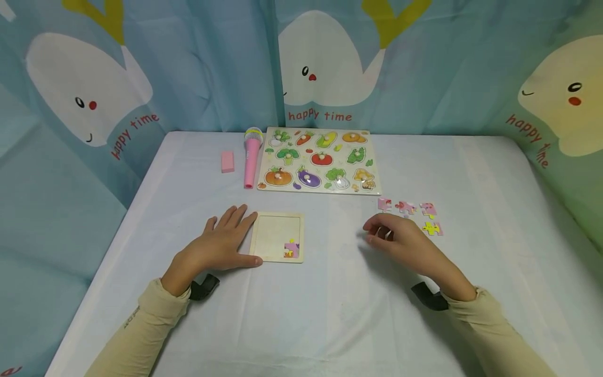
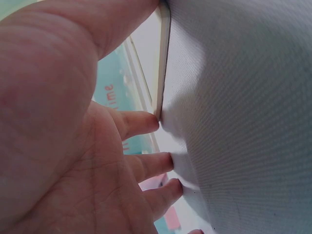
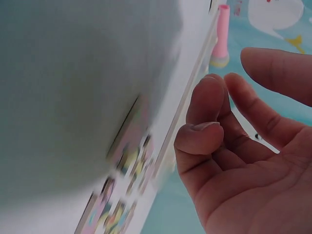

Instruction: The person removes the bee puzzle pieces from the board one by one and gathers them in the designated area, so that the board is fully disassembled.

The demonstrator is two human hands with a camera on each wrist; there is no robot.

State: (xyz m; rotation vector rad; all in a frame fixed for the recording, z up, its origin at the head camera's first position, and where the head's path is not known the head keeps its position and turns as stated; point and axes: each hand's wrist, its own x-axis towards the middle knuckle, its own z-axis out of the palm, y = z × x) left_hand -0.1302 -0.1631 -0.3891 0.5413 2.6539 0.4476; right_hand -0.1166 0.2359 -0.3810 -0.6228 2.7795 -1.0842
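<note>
A small square wooden puzzle tray (image 1: 270, 235) lies flat, with one pink puzzle piece (image 1: 293, 250) in its lower right corner. My left hand (image 1: 221, 243) rests at its left side, fingers spread; the thumb touches the near corner and the index fingertip the far one. In the left wrist view, the tray's edge (image 2: 160, 63) runs between them. My right hand (image 1: 395, 235) hovers over the cloth beside several loose pieces (image 1: 406, 208), fingers loosely bent. No piece shows between its fingers in the right wrist view, where blurred pieces (image 3: 129, 134) lie next to the hand (image 3: 253, 161).
Behind the tray lies a vegetable puzzle board (image 1: 322, 175). To its left are a pink toy microphone (image 1: 252, 159) and a pink block (image 1: 227, 162). A printed blue curtain (image 1: 212, 63) hangs along the back edge of the white-clothed table (image 1: 330, 314).
</note>
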